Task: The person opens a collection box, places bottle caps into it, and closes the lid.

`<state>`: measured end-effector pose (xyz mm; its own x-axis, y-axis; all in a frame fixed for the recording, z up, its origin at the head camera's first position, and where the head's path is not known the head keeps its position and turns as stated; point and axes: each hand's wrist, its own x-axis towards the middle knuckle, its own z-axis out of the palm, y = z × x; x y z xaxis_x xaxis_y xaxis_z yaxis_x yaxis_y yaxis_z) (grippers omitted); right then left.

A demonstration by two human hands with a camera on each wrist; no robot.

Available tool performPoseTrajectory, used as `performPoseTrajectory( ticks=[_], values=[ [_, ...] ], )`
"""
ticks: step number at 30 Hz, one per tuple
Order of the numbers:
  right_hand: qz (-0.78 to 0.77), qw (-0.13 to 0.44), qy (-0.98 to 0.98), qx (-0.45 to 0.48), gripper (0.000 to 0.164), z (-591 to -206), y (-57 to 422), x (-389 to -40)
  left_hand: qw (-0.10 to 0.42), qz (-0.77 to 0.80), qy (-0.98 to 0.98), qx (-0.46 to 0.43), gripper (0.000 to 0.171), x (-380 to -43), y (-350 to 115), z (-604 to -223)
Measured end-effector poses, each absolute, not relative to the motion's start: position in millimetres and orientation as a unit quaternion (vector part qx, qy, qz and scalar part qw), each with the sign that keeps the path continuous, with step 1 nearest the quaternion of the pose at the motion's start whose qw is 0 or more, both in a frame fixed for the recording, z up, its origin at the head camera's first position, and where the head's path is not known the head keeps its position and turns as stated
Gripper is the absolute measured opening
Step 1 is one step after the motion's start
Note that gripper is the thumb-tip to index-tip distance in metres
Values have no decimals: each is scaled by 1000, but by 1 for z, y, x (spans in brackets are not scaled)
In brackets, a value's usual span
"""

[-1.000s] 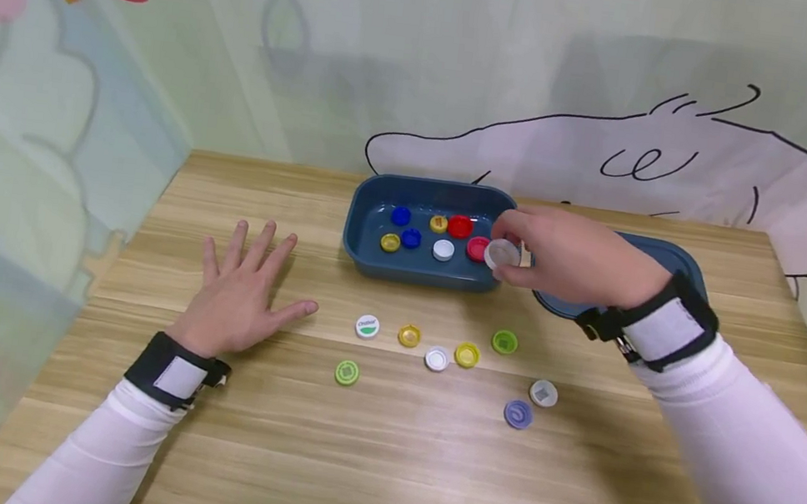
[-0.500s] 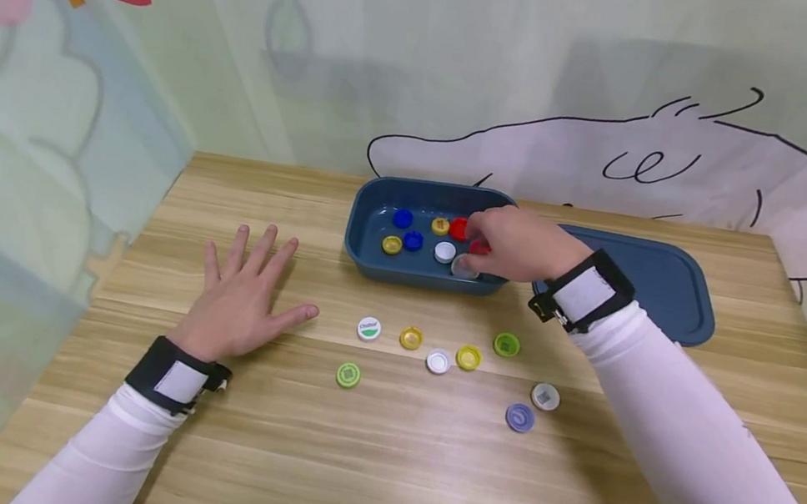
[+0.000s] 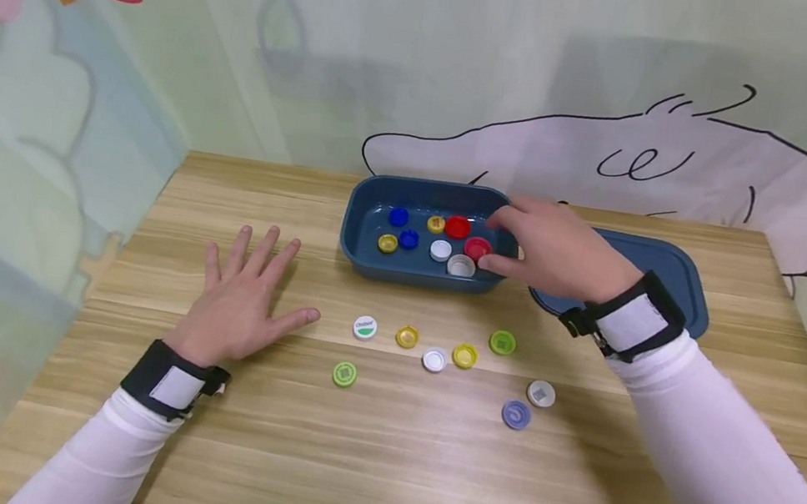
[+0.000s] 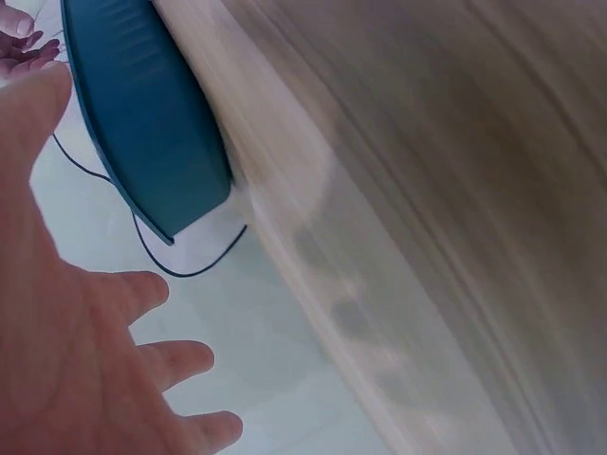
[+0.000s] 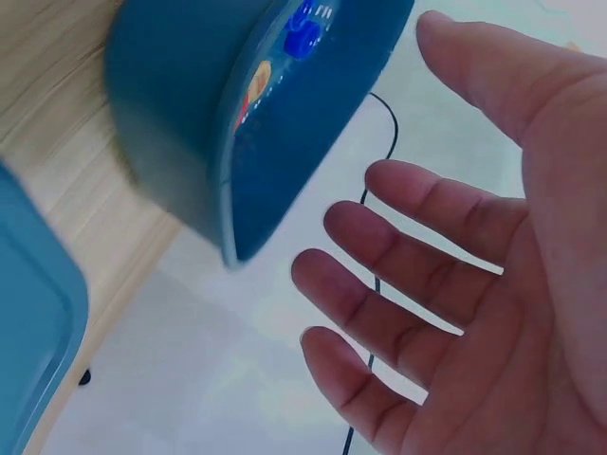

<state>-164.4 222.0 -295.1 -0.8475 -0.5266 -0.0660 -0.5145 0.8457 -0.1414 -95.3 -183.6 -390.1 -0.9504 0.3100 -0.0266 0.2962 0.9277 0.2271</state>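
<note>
1. A translucent whitish round plastic cap [image 3: 460,266] sits inside the dark-blue rectangular tray [image 3: 415,277], at the upper centre of the head view, its ridged rim facing up.
2. Around it in the tray lie two blue caps [image 3: 408,239], two yellow caps [image 3: 388,243], a red cap [image 3: 458,227], a pinkish-red cap [image 3: 478,248] and a white cap [image 3: 440,250].
3. The right hand [image 3: 562,250] is over the tray's right end, thumb and fingers parted and loosely bent; the right wrist view shows them well apart.
4. The left hand [image 3: 233,311], left of centre, has its fingers spread; whether it touches the table I cannot tell.
5. The tray is smooth and slightly glossy, with rounded corners; a matching flat blue lid [image 3: 661,271] lies to its right, partly behind the hand.
6. Eight more caps, green, yellow, white and purple, are scattered across the middle.
7. Beneath is a pale wood-grain table [image 3: 347,464]; behind hangs a pale-green sheet [image 3: 414,43] with black line drawing.
</note>
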Motion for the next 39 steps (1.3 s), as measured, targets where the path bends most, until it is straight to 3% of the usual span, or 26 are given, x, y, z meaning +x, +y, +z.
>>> performPoseTrajectory(
  ticks=[5, 10, 19, 33, 39],
  values=[
    [-69, 14, 960, -272, 64, -298, 245, -144, 6, 124, 976, 179, 100, -92, -176, -385],
    [-71, -8, 964, -257, 74, -308, 269, -124, -27, 160, 962, 221, 79, -88, -165, -378],
    [-73, -26, 972, -223, 89, -328, 306, -96, -13, 222, 917, 330, 45, -77, -143, -378],
    [-57, 3, 980, -188, 103, -361, 337, -75, 79, 189, 896, 395, 53, -63, -126, -389],
    [-48, 12, 982, -184, 105, -371, 343, -71, 94, 188, 892, 400, 45, -62, -126, -393]
  ],
)
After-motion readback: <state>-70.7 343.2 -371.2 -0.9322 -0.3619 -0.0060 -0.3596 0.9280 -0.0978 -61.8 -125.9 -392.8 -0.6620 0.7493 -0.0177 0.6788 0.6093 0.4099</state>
